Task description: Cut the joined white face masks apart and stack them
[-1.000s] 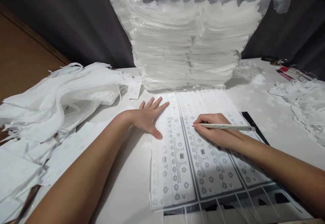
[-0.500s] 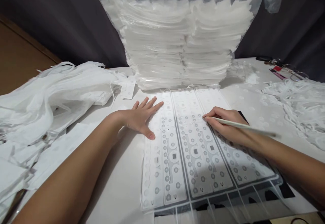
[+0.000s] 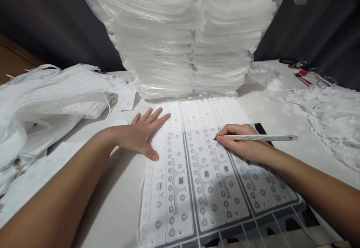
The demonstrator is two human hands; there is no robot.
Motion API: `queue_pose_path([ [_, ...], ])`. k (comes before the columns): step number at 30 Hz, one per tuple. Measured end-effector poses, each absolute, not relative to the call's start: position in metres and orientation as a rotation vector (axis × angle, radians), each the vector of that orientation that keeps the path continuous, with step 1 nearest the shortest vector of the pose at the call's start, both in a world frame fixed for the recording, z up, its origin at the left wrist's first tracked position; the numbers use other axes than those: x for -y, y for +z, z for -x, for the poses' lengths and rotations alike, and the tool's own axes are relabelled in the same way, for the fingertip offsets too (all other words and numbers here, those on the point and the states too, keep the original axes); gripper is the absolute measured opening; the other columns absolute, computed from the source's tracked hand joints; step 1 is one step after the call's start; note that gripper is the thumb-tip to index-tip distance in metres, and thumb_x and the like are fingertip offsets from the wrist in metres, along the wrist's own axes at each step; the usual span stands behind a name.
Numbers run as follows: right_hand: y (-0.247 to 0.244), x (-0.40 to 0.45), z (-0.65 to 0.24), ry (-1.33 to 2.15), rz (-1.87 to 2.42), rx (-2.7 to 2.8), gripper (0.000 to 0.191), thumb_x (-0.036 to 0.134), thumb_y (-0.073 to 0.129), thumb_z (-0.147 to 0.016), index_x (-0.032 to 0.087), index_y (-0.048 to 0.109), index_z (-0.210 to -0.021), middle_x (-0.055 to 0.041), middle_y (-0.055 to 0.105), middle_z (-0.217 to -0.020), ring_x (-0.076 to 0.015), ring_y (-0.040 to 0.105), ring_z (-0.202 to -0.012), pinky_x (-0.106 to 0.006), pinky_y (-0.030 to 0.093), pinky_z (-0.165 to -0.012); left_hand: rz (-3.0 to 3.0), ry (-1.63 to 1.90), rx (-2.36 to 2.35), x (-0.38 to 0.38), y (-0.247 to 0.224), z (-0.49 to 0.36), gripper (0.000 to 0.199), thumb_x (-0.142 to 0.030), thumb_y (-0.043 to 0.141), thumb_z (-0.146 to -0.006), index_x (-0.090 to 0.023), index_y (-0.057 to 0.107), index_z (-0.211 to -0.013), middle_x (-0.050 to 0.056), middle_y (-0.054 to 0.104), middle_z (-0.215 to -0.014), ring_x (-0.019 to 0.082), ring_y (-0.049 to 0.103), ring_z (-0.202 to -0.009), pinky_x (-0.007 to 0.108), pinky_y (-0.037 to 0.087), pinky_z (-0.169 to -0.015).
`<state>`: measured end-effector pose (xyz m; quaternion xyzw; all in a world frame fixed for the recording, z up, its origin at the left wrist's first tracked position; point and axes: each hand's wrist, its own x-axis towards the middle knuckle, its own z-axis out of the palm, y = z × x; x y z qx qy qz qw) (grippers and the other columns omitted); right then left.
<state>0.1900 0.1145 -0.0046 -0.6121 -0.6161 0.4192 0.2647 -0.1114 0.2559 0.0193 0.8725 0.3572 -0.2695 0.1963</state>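
Note:
A white sheet [image 3: 180,186] with a pattern of circles, small dark squares and grey cut-out shapes lies flat in front of me. My left hand [image 3: 140,137] is spread flat, palm down, across its left side with the fingers pointing away. In my right hand [image 3: 239,141] is a slim pale pencil [image 3: 261,138], pinched near its dark tip. That tip is at the sheet, right of its middle; whether it touches cannot be made out. The side of my right hand rests over the sheet's right part.
Behind the sheet rises a tall stack of white sheets [image 3: 180,45] in clear plastic. Loose white sheets [image 3: 56,90] are heaped on the left. Tangled white strips [image 3: 332,117] lie on the right, with scissors [image 3: 320,79] beyond. A black piece [image 3: 263,132] pokes out under the sheet.
The view has shifted, so most things sit further left. The pencil has swung from slanting down to nearly level in the picture, its tip slightly nearer me on the sheet. My left hand stays spread.

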Motion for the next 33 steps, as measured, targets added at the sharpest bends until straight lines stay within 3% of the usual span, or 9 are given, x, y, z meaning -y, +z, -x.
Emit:
queue_pose_path([
  [7,-0.002,-0.112,-0.185,1.097,1.668,1.735,0.020,0.032,0.051,-0.090,0.022,0.067,-0.085,-0.0025,0.066,-0.073,-0.0144,0.056,-0.060,-0.025,0.038,-0.050,-2.452,-0.755,-1.008,-0.257,0.018,0.112,0.132,-0.078,0.065,-0.057,-0.030,-0.017,-0.148,0.008,-0.029,-0.151,0.045,-0.023,-0.135,0.067,0.001,-0.107],
  [11,-0.004,-0.100,-0.175,0.720,1.519,2.091,0.023,0.019,0.042,-0.092,0.019,0.061,-0.078,-0.0050,0.063,-0.075,-0.0184,0.055,-0.074,-0.029,0.039,-0.059,-2.475,-0.752,-1.009,-0.257,0.017,0.111,0.133,-0.079,0.065,-0.056,-0.028,-0.016,-0.148,0.009,-0.028,-0.151,0.045,-0.023,-0.136,0.067,0.000,-0.107],
  [14,-0.010,-0.092,-0.170,0.556,1.460,2.186,0.025,0.014,0.039,-0.091,0.019,0.055,-0.073,-0.0052,0.059,-0.072,-0.0187,0.052,-0.071,-0.029,0.036,-0.058,-2.482,-0.722,-1.005,-0.257,0.017,0.110,0.133,-0.079,0.066,-0.054,-0.028,-0.013,-0.149,0.010,-0.024,-0.153,0.047,-0.018,-0.136,0.067,0.003,-0.107],
  [20,-0.018,-0.096,-0.187,0.781,1.664,1.743,0.020,0.034,0.043,-0.095,0.021,0.057,-0.090,-0.0053,0.065,-0.080,-0.0157,0.055,-0.061,-0.028,0.041,-0.052,-2.502,-0.703,-1.015,-0.256,0.017,0.111,0.133,-0.077,0.067,-0.053,-0.029,-0.012,-0.149,0.010,-0.021,-0.154,0.047,-0.016,-0.137,0.067,0.004,-0.107],
  [23,-0.017,-0.101,-0.210,0.972,1.678,1.513,0.024,0.044,0.054,-0.089,0.021,0.060,-0.085,-0.0071,0.068,-0.087,-0.0172,0.062,-0.068,-0.028,0.047,-0.055,-2.494,-0.725,-1.019,-0.255,0.019,0.110,0.132,-0.077,0.066,-0.056,-0.028,-0.014,-0.149,0.009,-0.024,-0.153,0.045,-0.019,-0.137,0.066,0.002,-0.108],
  [27,-0.016,-0.106,-0.237,1.092,1.637,1.368,0.026,0.044,0.063,-0.082,0.018,0.060,-0.077,-0.0105,0.069,-0.096,-0.0197,0.066,-0.079,-0.030,0.053,-0.064,-2.475,-0.691,-1.021,-0.256,0.019,0.110,0.131,-0.077,0.067,-0.054,-0.029,-0.010,-0.149,0.009,-0.022,-0.153,0.048,-0.017,-0.136,0.066,0.004,-0.107],
  [33,-0.016,-0.108,-0.245,1.095,1.765,1.509,0.020,0.039,0.060,-0.085,0.020,0.066,-0.085,-0.0065,0.070,-0.083,-0.0168,0.063,-0.068,-0.024,0.046,-0.051,-2.494,-0.665,-1.021,-0.261,0.013,0.115,0.131,-0.078,0.066,-0.054,-0.027,-0.010,-0.149,0.009,-0.022,-0.154,0.048,-0.016,-0.137,0.066,0.001,-0.108],
])
